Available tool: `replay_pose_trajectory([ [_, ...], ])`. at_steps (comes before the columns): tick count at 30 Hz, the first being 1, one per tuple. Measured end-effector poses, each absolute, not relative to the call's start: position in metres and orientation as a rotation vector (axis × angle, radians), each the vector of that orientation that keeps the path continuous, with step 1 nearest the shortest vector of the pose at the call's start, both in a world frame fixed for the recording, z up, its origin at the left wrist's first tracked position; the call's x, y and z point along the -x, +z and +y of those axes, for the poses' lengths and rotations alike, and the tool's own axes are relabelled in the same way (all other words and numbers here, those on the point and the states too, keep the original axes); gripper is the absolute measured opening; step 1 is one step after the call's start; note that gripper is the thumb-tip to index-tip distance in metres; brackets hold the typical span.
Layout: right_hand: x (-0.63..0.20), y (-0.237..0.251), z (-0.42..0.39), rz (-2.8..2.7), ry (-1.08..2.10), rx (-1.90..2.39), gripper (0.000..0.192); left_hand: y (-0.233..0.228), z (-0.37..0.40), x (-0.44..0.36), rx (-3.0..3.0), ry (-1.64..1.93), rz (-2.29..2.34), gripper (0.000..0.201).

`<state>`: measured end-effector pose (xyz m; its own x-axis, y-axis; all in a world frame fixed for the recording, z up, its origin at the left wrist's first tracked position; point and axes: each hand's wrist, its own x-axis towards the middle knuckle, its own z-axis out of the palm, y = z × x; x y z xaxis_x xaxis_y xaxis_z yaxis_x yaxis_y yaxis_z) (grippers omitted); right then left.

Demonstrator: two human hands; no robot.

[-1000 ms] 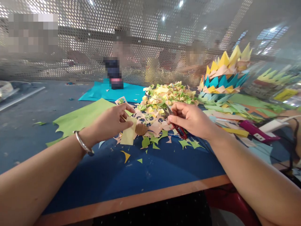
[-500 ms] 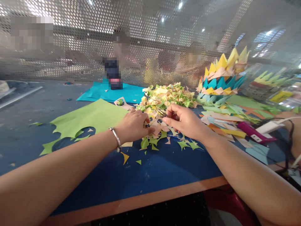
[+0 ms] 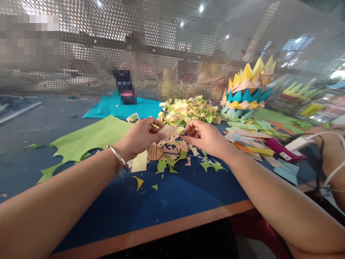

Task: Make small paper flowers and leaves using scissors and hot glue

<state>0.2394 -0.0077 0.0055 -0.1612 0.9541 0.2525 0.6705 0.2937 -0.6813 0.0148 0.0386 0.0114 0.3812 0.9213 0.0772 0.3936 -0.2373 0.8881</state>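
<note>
Between the thumb and fingers of my left hand (image 3: pixel 141 138) is a small pale pink piece of paper (image 3: pixel 170 131). My right hand (image 3: pixel 207 140) is closed just to the right of it, fingers curled toward the thumb; what they hold is not clear. Behind both hands rises a heap of small folded paper pieces (image 3: pixel 192 109) in yellow, pink and green. Below the left fingers lies a round wooden-looking disc (image 3: pixel 155 152), beside a pale yellow paper piece (image 3: pixel 139 162). Cut pink and green paper scraps (image 3: pixel 171 163) are scattered under the hands.
A large green sheet (image 3: pixel 91 138) with cut-out edges lies left, and blue paper (image 3: pixel 99 108) behind it. A tiered folded-paper piece (image 3: pixel 248 88) stands back right. Paper strips (image 3: pixel 256 149), a purple power strip (image 3: pixel 285 149) and cables lie right, near another person's arm (image 3: pixel 332 154).
My left hand has lifted and turned, now with the pale pink paper in its fingers. The wooden disc has come into sight. A thin metal-looking tool at my right fingertips no longer shows clearly.
</note>
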Motion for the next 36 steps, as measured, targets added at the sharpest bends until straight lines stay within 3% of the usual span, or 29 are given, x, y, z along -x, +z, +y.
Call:
replay_pose_trajectory([
  [7, -0.238, 0.007, -0.008, -1.906, 0.59, 1.447, 0.028, 0.016, 0.022, -0.005, -1.445, 0.868, 1.065, 0.012],
  [18, -0.23, 0.01, -0.014, -1.964, 0.694, 1.443, 0.028, 0.041, 0.019, 0.036, -1.848, 0.524, 1.18, 0.017],
  [22, -0.227, 0.011, -0.017, -1.982, 0.674, 1.471, 0.027, 0.049, 0.033, 0.053, -1.938, 0.595, 1.478, 0.018],
  [27, -0.229, 0.009, -0.016, -1.985, 0.66, 1.465, 0.027, 0.048, 0.043, 0.06, -1.797, 0.706, 1.397, 0.021],
  [32, -0.23, 0.008, -0.017, -2.007, 0.626, 1.48, 0.026, 0.047, 0.053, 0.08, -2.096, 0.183, 1.494, 0.02],
  [36, -0.23, 0.009, -0.018, -2.021, 0.622, 1.477, 0.025, 0.052, 0.08, 0.127, -2.167, 0.641, 1.949, 0.025],
])
